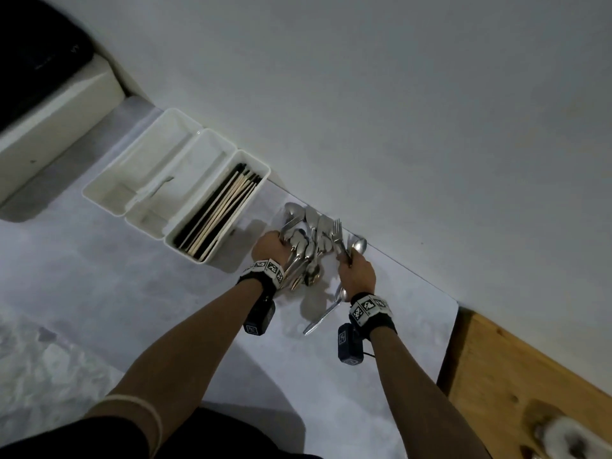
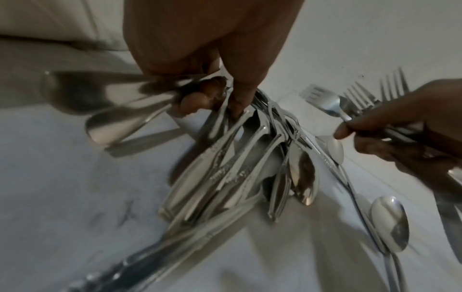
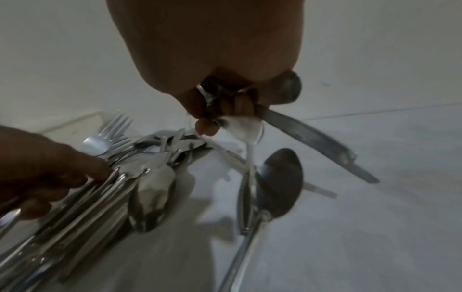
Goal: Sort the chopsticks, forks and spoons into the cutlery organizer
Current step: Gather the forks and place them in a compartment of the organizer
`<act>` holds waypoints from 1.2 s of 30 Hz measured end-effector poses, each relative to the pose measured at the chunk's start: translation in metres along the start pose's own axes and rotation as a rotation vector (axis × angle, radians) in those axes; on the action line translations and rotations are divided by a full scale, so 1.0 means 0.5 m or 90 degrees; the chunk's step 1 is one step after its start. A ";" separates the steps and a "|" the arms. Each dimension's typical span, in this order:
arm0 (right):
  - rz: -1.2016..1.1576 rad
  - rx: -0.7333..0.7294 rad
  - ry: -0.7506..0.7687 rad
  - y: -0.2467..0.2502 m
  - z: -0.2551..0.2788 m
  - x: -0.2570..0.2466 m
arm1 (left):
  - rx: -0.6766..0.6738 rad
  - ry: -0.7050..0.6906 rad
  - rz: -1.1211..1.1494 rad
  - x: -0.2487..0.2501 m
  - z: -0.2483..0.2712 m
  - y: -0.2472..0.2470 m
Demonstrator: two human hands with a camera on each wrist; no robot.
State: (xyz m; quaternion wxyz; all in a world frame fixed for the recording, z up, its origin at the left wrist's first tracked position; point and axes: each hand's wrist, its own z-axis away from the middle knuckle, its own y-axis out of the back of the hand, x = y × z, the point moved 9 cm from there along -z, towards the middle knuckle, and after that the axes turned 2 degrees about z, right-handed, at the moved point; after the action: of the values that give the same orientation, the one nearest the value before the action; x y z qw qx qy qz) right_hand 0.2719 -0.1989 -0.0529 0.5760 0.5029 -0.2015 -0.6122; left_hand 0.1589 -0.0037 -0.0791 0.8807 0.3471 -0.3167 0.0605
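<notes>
A white three-compartment organizer (image 1: 139, 180) lies on the pale table by the wall. Its right compartment holds black and pale chopsticks (image 1: 220, 210); the other two look bare. My left hand (image 1: 271, 245) grips a mixed bundle of steel spoons and forks (image 2: 225, 168), held just right of the organizer. My right hand (image 1: 357, 268) grips forks (image 1: 337, 231) and a spoon (image 1: 360, 245) upright beside it. In the right wrist view my fingers (image 3: 225, 107) curl round several handles. A loose spoon (image 3: 280, 181) and another piece (image 1: 323, 314) lie on the table under the hands.
The white wall (image 1: 397, 94) runs right behind the cutlery. A wooden surface (image 1: 513, 376) adjoins the table at the right. A white block with something dark on top (image 1: 49, 120) stands at the far left. Dark clothing fills the bottom edge.
</notes>
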 end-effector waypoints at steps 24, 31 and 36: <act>-0.017 -0.065 0.025 -0.051 0.066 -0.057 | 0.037 -0.079 -0.073 -0.079 0.044 0.084; 0.121 -0.095 0.134 -0.080 0.093 -0.082 | 0.010 -0.103 -0.044 -0.072 0.080 0.090; 0.112 -0.099 0.080 -0.078 0.095 -0.064 | 0.016 -0.071 0.016 -0.075 0.101 0.103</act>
State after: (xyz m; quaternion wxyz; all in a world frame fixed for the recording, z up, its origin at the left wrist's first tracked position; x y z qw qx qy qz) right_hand 0.2065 -0.1756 -0.0531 0.6762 0.4742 -0.1603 -0.5405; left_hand 0.0863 0.0064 -0.0439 0.8564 0.3568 -0.3690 0.0559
